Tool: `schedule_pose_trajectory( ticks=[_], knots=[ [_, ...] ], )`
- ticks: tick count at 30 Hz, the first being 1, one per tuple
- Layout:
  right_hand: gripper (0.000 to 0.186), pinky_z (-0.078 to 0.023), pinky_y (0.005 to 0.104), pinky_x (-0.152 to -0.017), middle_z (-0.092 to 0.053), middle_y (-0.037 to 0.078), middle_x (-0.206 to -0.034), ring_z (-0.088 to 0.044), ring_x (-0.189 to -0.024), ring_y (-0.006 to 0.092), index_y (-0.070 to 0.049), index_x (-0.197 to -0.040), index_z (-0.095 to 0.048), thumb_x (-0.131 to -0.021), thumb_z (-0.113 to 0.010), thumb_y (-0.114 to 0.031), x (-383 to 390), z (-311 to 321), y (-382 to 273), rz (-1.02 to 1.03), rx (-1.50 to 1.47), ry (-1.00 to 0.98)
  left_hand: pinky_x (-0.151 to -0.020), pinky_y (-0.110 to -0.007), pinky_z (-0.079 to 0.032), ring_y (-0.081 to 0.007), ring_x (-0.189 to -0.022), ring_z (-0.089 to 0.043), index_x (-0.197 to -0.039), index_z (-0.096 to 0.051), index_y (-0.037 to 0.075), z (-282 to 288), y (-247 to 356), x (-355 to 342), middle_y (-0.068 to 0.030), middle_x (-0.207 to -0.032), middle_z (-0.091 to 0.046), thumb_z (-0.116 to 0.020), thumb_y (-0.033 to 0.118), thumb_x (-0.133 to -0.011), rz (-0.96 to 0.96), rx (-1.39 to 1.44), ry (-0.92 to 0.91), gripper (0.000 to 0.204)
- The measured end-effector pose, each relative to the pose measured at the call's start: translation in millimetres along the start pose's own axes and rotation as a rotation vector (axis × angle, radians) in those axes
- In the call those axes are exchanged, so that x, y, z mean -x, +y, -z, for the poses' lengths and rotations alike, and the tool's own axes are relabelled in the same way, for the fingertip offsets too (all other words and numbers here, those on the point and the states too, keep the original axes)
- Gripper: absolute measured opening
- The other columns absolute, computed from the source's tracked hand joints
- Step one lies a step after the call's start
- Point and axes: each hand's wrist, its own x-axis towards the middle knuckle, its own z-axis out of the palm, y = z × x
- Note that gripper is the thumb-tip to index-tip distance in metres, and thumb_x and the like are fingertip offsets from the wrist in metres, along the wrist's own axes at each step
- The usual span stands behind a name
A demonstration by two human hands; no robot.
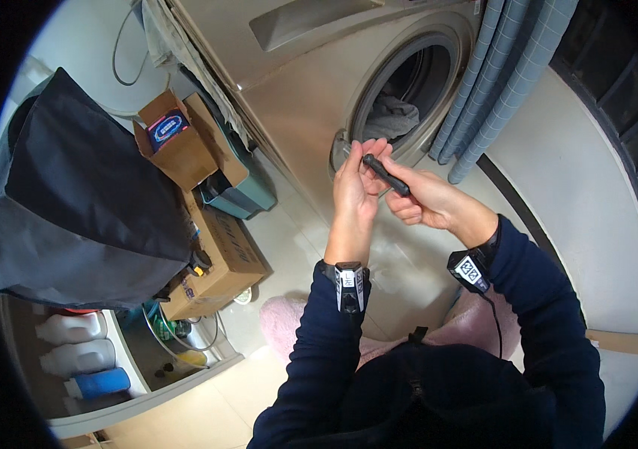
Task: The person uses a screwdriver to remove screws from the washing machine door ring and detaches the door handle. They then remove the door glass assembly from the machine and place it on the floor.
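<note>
A slim black object, shaped like a short handle, lies at a slant between my hands in front of the washing machine's door. My left hand is cupped palm up with its fingertips curled around the object's upper end. My right hand grips the lower end, thumb along its side. Behind them the washing machine has its round door open, with grey cloth lying in the drum.
Left stand a black fabric cover, cardboard boxes, a teal bin and an open drawer holding bottles. A checked curtain hangs right of the machine, beside a white curved surface. Pink fabric is below my arms.
</note>
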Motion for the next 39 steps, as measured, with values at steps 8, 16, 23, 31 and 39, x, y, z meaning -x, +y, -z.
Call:
schedule_pose_trajectory(
  ticks=[8, 16, 23, 31, 39],
  knots=[
    [0.026, -0.046, 0.0404, -0.056, -0.059, 0.011, -0.067, -0.056, -0.057, 0.0326, -0.004, -0.106, -0.064, -0.083, -0.062, -0.017, 1.3, -17.9, 14.3, 0.728, 1.18, 0.69, -0.087, -0.035, -0.051, -0.0257, -0.103, -0.062, -0.117, -0.052, -0.002, -0.4, 3.8, 1.1, -0.0148, -0.11, -0.064, -0.057, 0.027, -0.095, 0.021, -0.043, 0.045, 0.037],
    [0.045, -0.035, 0.027, -0.043, -0.05, 0.004, -0.058, -0.044, -0.046, 0.0104, -0.002, -0.1, -0.057, -0.095, -0.049, -0.046, 9.0, -3.3, 6.0, -0.041, -0.067, 0.093, -0.08, -0.033, -0.051, -0.0244, -0.098, -0.063, -0.115, -0.054, -0.004, -1.5, -6.3, 0.0, -0.0149, -0.108, -0.065, -0.061, 0.028, -0.093, -0.084, -0.003, 0.104, 0.04],
    [0.03, -0.047, 0.0407, -0.055, -0.061, 0.017, -0.067, -0.06, -0.062, 0.0394, -0.002, -0.096, -0.055, -0.078, -0.069, -0.021, -5.0, -11.2, 26.2, 0.635, 0.777, 0.716, -0.079, -0.034, -0.052, -0.0243, -0.096, -0.064, -0.114, -0.055, -0.004, -4.0, -1.0, 5.7, -0.0152, -0.109, -0.065, -0.062, 0.027, -0.092, -0.071, -0.052, 0.084, 0.038],
    [0.042, -0.03, 0.0225, -0.04, -0.047, 0.001, -0.051, -0.044, -0.044, 0.0098, 0.001, -0.083, -0.06, -0.095, -0.053, -0.039, 10.0, 3.7, 3.5, -0.076, -0.182, 0.077, -0.084, -0.034, -0.051, -0.0253, -0.098, -0.063, -0.116, -0.053, -0.006, -1.7, -5.9, 2.9, -0.0168, -0.109, -0.064, -0.058, 0.027, -0.095, -0.12, -0.052, 0.081, 0.04],
    [0.03, -0.044, 0.0329, -0.056, -0.059, 0.008, -0.067, -0.06, -0.064, 0.0178, 0.0, -0.091, -0.057, -0.085, -0.067, -0.028, -3.5, -16.7, 33.1, 0.519, 0.617, 0.636, -0.085, -0.035, -0.051, -0.0268, -0.097, -0.064, -0.118, -0.052, -0.007, -7.1, -3.4, 6.2, -0.0186, -0.109, -0.064, -0.057, 0.029, -0.095, -0.087, -0.092, 0.083, 0.044]
  ],
)
